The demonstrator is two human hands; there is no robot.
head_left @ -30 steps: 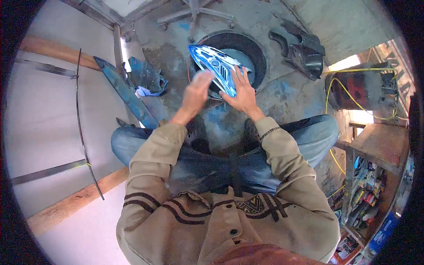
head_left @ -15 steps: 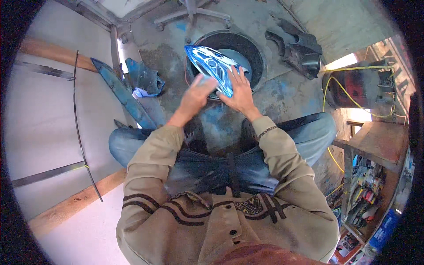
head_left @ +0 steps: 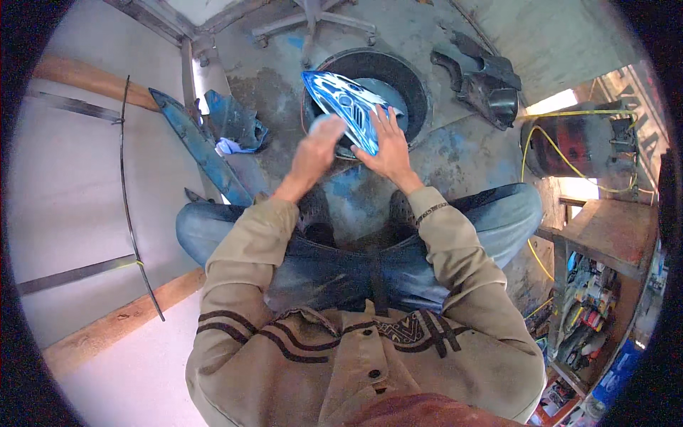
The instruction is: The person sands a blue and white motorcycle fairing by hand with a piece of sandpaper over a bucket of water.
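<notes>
A pointed, curved panel with a blue, white and black pattern, perhaps a vehicle's body panel, is tilted over a round black tub. My right hand holds its near right end, fingers spread across the top face and thumb by the lower edge. Beside the panel's left edge is my left hand, smeared by motion. Whether that hand touches the panel or holds something small cannot be made out. Greyish liquid seems to show inside the tub, partly hidden by the panel.
Black moulded parts lie on the floor to the right of the tub. Leaning at the left wall are a long blue panel and a dark part. A wheeled stand base is beyond the tub; a tank with yellow hose stands right.
My left hand has shifted slightly down and left along the panel's edge, still blurred. The right hand keeps its hold, and the panel stays almost in place.
</notes>
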